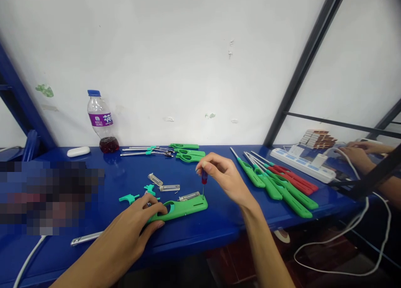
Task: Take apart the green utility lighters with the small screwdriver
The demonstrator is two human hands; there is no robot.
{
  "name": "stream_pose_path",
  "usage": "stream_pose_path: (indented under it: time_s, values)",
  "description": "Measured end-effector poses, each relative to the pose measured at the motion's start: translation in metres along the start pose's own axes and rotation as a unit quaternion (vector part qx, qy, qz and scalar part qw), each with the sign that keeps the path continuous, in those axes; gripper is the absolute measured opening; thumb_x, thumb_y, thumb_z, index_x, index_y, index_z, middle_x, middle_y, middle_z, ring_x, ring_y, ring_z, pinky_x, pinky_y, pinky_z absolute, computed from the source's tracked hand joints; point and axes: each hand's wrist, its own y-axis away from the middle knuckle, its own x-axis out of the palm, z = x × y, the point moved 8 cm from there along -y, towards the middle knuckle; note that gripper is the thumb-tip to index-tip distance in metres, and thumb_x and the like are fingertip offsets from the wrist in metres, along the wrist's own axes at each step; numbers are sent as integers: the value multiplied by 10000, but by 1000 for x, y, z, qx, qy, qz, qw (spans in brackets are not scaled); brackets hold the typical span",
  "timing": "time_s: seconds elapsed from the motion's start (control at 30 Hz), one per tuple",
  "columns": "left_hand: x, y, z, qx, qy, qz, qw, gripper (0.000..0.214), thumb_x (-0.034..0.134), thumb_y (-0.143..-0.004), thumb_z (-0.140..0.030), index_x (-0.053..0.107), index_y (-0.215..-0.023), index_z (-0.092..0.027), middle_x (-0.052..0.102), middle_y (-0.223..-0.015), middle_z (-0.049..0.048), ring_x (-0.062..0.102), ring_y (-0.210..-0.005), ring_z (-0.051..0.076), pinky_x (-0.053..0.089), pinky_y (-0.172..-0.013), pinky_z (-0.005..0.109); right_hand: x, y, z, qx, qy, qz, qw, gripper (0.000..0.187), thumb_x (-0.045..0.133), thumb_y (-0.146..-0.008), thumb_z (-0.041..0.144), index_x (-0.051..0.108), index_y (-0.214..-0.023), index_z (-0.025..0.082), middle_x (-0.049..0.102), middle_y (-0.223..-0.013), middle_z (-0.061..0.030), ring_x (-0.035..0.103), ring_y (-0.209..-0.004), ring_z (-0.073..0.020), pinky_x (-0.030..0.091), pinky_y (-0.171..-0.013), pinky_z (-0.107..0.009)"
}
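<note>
My left hand (142, 219) is closed around the front of a green long-nosed lighter (184, 209), steadying it flat near the table edge. Its metal tube (85, 238) sticks out left past my wrist. Between the fingertips of my right hand (225, 177) is a small screwdriver (204, 178) with a dark red handle, held upright. The shaft's tip meets the rear end of the lighter's handle. Just behind the lighter lie clear fuel tanks (169, 188) and teal plastic trigger pieces (128, 198). Farther back are metal lighter rods with wires (138, 153) and green handle shells (190, 156).
Several green lighters (266, 183) and red lighters (297, 180) lie at the right. Beyond them are a white power strip (302, 165), a loose cable (332, 273) and another person's hands (360, 154). A bottle (100, 121) and a white case (78, 151) stand back left.
</note>
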Motion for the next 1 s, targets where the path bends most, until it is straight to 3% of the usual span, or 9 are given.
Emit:
stream_pose_path:
  time_s: [0.07,0.17,0.3,0.37,0.53,0.7,0.8,0.9,1.0]
  values:
    - [-1,0,-1,1,2,3,1000,257,462,-1022,-371,704,-1074,-303,636,-1143,47,665,-888,219,541,-795,312,7,0,8,-8,14,27,999,227,605,-1037,396,699,-954,206,704,-859,-17,635,-756,-151,511,-704,-283]
    - [-3,-1,-5,3,3,16,1000,262,461,-1030,-373,706,-1086,-300,634,-1145,51,663,-904,226,531,-792,314,7,2,18,-38,70,-4,997,267,528,-1077,366,712,-961,211,711,-917,-30,648,-814,-158,520,-759,-298]
    - [-7,-2,-9,0,5,25,1000,258,466,-1029,-360,713,-1080,-304,636,-1137,47,665,-908,228,523,-803,318,-7,6,23,-54,148,-84,984,127,724,-965,347,758,-930,230,704,-1001,-26,660,-860,-163,522,-823,-309]
    - [-7,-2,-9,-1,5,23,1000,258,472,-1027,-366,719,-1082,-310,637,-1142,44,667,-905,228,522,-800,315,-12,5,18,-37,117,-86,989,98,781,-918,332,766,-925,235,721,-970,-20,678,-837,-164,538,-805,-309]
    - [-6,-1,-6,-8,10,25,1000,252,483,-1023,-377,719,-1084,-314,634,-1153,35,668,-910,225,520,-791,304,-18,-1,0,-14,13,-30,999,172,667,-1006,363,762,-1086,245,770,-1008,-35,723,-925,-180,562,-836,-322]
    - [-5,-1,-6,-9,10,26,1000,252,480,-1027,-386,713,-1092,-316,629,-1156,34,662,-919,223,515,-807,307,-33,-1,-13,-26,-13,-62,998,114,778,-927,360,770,-967,254,755,-965,-9,686,-875,-154,542,-786,-277]
    - [-4,-2,-4,-12,6,29,1000,269,464,-1031,-406,708,-1094,-314,623,-1160,38,661,-897,221,513,-786,307,-31,-1,-17,-21,-47,-39,998,160,710,-980,382,764,-1065,258,774,-976,-27,710,-891,-176,554,-839,-324]
    - [-2,-2,-2,-10,-1,26,1000,284,448,-1030,-411,707,-1084,-307,623,-1157,44,659,-899,227,511,-772,310,-29,-2,-18,-6,-36,-43,998,197,693,-988,410,758,-1093,257,775,-1039,-40,719,-952,-192,550,-883,-344]
    - [-1,-2,-2,-8,0,28,1000,282,442,-1029,-388,707,-1077,-307,624,-1155,44,656,-917,231,510,-794,319,-33,-2,-17,1,0,-77,997,164,775,-922,399,763,-990,250,753,-963,-18,704,-876,-175,545,-792,-305]
